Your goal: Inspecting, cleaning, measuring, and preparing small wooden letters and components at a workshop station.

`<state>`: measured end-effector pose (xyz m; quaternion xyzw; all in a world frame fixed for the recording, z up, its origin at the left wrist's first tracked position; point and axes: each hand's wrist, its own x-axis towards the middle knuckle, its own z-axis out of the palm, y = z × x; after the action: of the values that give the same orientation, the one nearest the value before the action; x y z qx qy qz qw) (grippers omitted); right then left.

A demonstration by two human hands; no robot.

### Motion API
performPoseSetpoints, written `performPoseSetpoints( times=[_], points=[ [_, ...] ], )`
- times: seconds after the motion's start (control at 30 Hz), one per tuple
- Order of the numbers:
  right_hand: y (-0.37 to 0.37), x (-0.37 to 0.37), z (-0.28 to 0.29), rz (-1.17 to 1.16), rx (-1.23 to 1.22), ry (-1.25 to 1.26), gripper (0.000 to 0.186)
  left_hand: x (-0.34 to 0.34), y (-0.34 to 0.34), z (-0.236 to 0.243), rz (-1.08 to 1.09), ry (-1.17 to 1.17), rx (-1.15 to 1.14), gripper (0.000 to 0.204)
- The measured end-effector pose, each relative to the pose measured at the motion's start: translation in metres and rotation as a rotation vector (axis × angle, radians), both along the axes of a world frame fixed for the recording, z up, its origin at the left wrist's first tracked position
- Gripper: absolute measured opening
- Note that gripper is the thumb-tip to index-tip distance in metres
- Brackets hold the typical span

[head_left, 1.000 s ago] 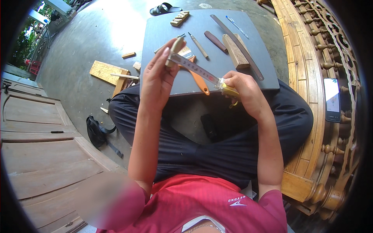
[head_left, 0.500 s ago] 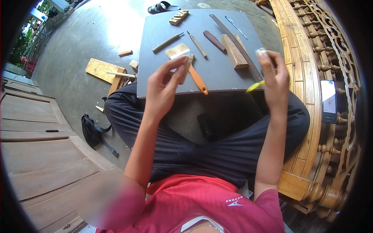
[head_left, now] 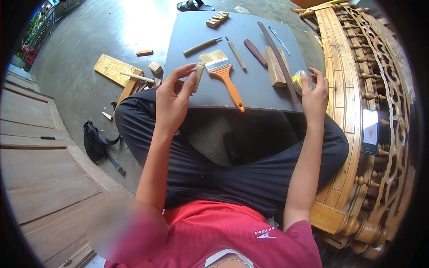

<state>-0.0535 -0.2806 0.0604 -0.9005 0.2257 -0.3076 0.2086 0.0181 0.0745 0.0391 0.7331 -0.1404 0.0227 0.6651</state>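
My left hand [head_left: 173, 100] pinches a small pale wooden block [head_left: 198, 77] upright between thumb and fingers, over the left front of the grey board [head_left: 178, 44]. My right hand [head_left: 315, 96] is closed on what looks like a small tape measure [head_left: 296, 79], yellow with a shiny case, at the board's right edge. Its other fingers are raised. A wide paintbrush [head_left: 227, 78] with an orange handle lies just right of the wooden block. Near my right hand, a long dark flat strip [head_left: 279, 60] leans across a thick wooden block [head_left: 273, 67].
Also on the board are two slim carving tools [head_left: 202, 46] [head_left: 236, 53], a dark reddish wooden piece [head_left: 255, 53], a blue pen [head_left: 279, 40] and a carved block [head_left: 217, 19]. Wood offcuts [head_left: 118, 70] lie on the floor at left. A phone [head_left: 370, 131] rests by the bench railing.
The yellow strip that hung below my right hand no longer shows; yellow now appears at its fingertips. My left hand has shifted left with the wooden block, away from the paintbrush.
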Motion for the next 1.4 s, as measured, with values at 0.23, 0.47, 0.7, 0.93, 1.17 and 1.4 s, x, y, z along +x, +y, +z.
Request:
performPoseSetpoints(
  times=[0.23, 0.47, 0.7, 0.93, 1.17, 1.4],
  points=[
    [0.035, -0.007, 0.003, 0.021, -0.263, 0.099, 0.052, -0.008, -0.001, 0.005, 0.022, -0.196, 0.408, 0.029],
    [0.041, -0.006, -0.001, 0.049, -0.377, 0.226, 0.044, -0.007, -0.004, -0.008, 0.016, -0.655, 0.662, 0.024],
    [0.034, -0.004, -0.01, 0.117, -0.364, 0.153, 0.035, -0.019, -0.03, 0.0, -0.022, -0.599, 0.502, 0.021],
    [0.052, -0.01, 0.01, 0.065, -0.243, 0.285, 0.049, -0.051, -0.086, -0.008, -0.379, -0.725, 0.418, 0.019],
    [0.043, -0.018, 0.006, 0.143, -0.205, 0.29, 0.053, -0.03, -0.046, -0.003, -0.212, -0.605, 0.537, 0.017],
    [0.046, -0.034, 0.015, 0.17, -0.174, 0.327, 0.039, -0.017, -0.042, 0.002, -0.136, -0.576, 0.554, 0.018]
  ],
)
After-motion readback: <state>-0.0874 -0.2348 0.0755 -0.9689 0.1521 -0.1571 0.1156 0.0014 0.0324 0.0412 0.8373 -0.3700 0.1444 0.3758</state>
